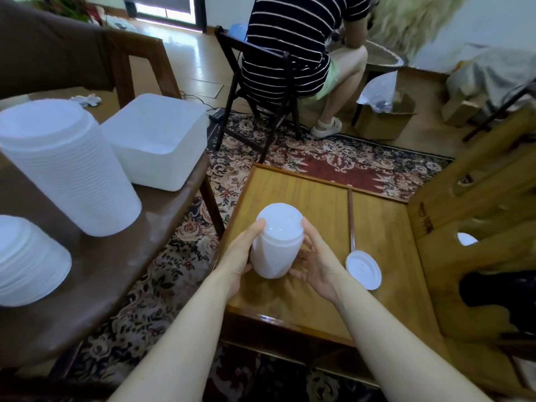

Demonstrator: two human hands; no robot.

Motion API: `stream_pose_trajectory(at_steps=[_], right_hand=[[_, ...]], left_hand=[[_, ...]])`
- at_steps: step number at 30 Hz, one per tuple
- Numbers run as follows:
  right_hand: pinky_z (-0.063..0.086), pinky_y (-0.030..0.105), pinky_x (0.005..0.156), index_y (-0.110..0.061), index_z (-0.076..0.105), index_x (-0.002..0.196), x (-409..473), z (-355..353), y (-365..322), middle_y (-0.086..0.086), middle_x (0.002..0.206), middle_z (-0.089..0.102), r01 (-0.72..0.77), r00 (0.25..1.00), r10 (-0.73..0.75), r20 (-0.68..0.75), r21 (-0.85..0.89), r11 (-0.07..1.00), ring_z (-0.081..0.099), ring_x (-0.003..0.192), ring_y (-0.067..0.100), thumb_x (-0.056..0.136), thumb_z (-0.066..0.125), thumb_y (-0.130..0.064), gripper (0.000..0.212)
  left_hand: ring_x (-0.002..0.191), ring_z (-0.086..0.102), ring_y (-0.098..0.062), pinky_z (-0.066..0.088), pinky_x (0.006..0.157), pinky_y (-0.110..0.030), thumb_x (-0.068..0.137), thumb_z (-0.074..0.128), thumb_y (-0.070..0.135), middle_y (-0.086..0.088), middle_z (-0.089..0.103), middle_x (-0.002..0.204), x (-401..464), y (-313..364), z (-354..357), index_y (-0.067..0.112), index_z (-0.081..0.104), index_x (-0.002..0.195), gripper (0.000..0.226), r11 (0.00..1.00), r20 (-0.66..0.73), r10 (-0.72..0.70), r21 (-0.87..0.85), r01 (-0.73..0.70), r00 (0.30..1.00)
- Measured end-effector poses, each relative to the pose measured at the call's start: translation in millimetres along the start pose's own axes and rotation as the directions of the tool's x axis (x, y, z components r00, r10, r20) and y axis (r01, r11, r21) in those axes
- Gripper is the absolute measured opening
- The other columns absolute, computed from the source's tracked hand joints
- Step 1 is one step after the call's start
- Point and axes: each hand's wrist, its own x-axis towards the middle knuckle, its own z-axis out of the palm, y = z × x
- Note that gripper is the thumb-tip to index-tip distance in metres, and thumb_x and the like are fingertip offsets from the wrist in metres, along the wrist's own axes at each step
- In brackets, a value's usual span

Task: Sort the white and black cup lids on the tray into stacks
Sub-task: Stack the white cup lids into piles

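I hold a stack of white cup lids (pixel 275 242) upright over the wooden tray (pixel 304 187). My left hand (pixel 242 256) grips the stack's left side and my right hand (pixel 314 256) cups its right side and base. One loose white lid (pixel 364 269) lies flat on the tray just right of my right hand. A tall stack of white lids (pixel 66 172) and a shorter white stack (pixel 26 256) stand on the brown table at the left. A black object (pixel 499 294) shows through the wooden frame at the right; I cannot tell what it is.
A white plastic bin (pixel 156 140) sits on the brown table (pixel 121 256) behind the tall stack. A carved wooden frame (pixel 475 216) borders the tray on the right. A person in a striped shirt (pixel 293 33) sits on a dark chair beyond a patterned rug (pixel 319 158).
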Motion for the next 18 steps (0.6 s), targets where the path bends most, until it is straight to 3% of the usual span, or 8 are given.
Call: stream_pose_trajectory(at_steps=[5,10,12,14,16,18], right_hand=[[0.039,0.048,0.109,-0.034,0.057,0.129,-8,-18,-3,0.001,0.127,0.062,0.003,1.0,-0.003,-0.017,0.026,1.0,0.053,0.123,0.022,0.07,0.058,-0.072,0.07],[0.041,0.047,0.108,-0.033,0.059,0.129,-12,-34,-5,0.003,0.127,0.063,0.001,1.0,0.0,-0.027,0.03,1.0,0.054,0.122,0.022,0.069,0.059,-0.073,0.072],[0.045,0.042,0.105,-0.03,0.064,0.12,-16,-40,-9,0.001,0.123,0.066,0.027,0.999,-0.027,-0.021,-0.02,0.999,0.058,0.118,0.019,0.076,0.055,-0.071,0.06],[0.051,0.038,0.095,-0.026,0.067,0.107,-20,-48,-13,0.003,0.117,0.069,0.135,0.979,-0.158,-0.132,-0.166,0.977,0.064,0.109,0.016,0.085,0.049,-0.066,0.049],[0.05,0.038,0.09,-0.024,0.066,0.104,-19,-65,-12,0.003,0.112,0.069,0.21,0.863,-0.394,-0.315,-0.486,0.849,0.063,0.106,0.018,0.091,0.049,-0.059,0.041],[0.044,0.037,0.089,-0.022,0.06,0.118,-17,-88,-2,0.0,0.116,0.062,0.066,0.769,-0.563,-0.302,-0.839,0.54,0.052,0.116,0.02,0.092,0.056,-0.051,0.039]], left_hand=[[0.097,0.052,0.003,0.042,0.08,-0.028,0.063,0.056,0.073,0.019,0.061,0.107,0,-2,21,0.037,0.059,0.113,0.061,1.0,0.032,0.013,0.011,-0.014,0.999],[0.106,0.053,-0.007,0.04,0.095,-0.036,0.065,0.055,0.073,0.02,0.06,0.108,1,-5,39,0.039,0.059,0.111,0.057,1.0,0.046,0.011,0.027,-0.013,0.999],[0.114,0.053,-0.014,0.041,0.096,-0.037,0.06,0.059,0.074,0.014,0.061,0.115,3,-5,41,0.037,0.059,0.118,0.069,1.0,0.035,0.0,0.031,-0.001,0.999],[0.12,0.054,-0.017,0.042,0.1,-0.04,0.055,0.065,0.075,0.009,0.064,0.124,6,-3,40,0.032,0.061,0.126,0.083,1.0,0.027,0.0,0.022,0.0,1.0],[0.127,0.054,-0.017,0.039,0.112,-0.044,0.049,0.071,0.075,0.007,0.064,0.132,9,-2,36,0.029,0.061,0.132,0.095,0.999,0.015,0.032,0.004,-0.032,0.999],[0.132,0.05,-0.015,0.034,0.117,-0.045,0.048,0.072,0.075,0.008,0.059,0.139,7,0,34,0.029,0.058,0.138,0.102,0.996,-0.014,0.092,0.009,-0.091,0.996]])
